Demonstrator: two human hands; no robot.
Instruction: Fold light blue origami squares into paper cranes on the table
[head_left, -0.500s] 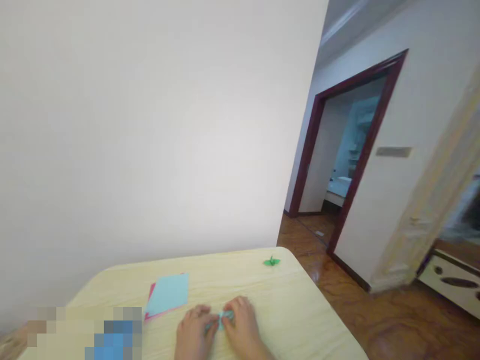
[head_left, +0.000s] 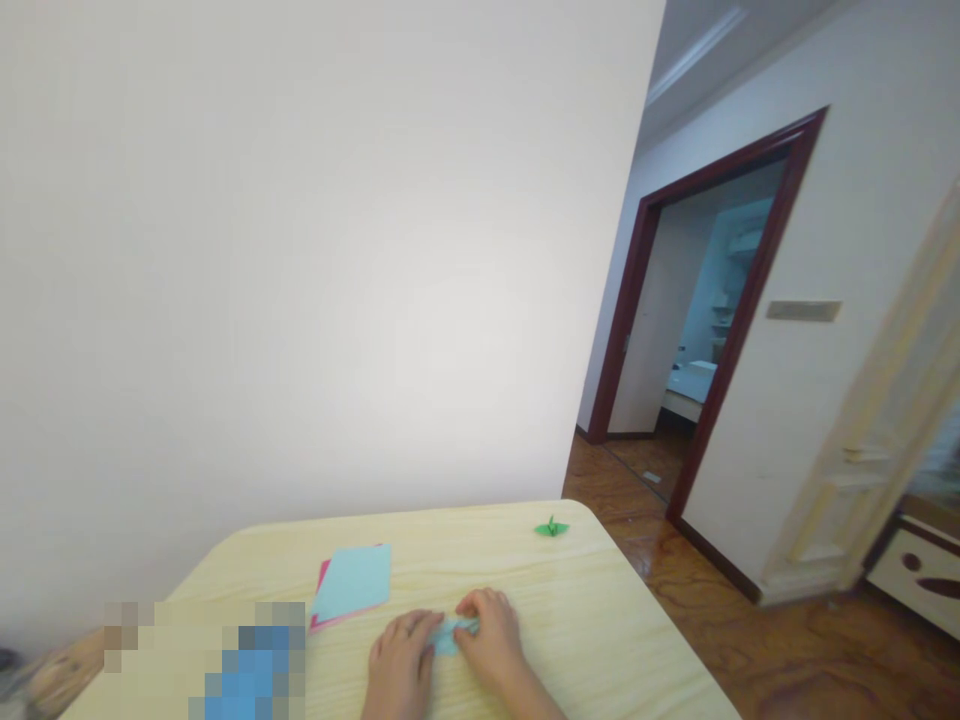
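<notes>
Left hand (head_left: 400, 660) and right hand (head_left: 489, 640) are at the near edge of the pale wood-grain surface (head_left: 480, 545), about midway along it. Grip: both clenched, with the fingers closing from either side on a small folded blue paper (head_left: 450, 640). The paper sits between the hands, close above the surface or resting on it; cannot tell which. Its exact fold shape is mostly hidden by the fingers.

Left of the hands on the surface, a flat light-blue paper sheet (head_left: 352, 582) lies on a pink paper sheet (head_left: 321, 580), whose edge shows along the left and lower sides. A small green origami crane (head_left: 551, 528) stands near the far right corner of the surface, well apart from the hands. A pixelated patch (head_left: 225, 650) covers the near left part of the surface; its contents cannot be made out.

A white wall (head_left: 315, 280) rises beyond the far edge of the surface. A polished wood floor (head_left: 637, 530) lies beyond its right side, leading to a doorway with a dark red frame (head_left: 646, 300).
</notes>
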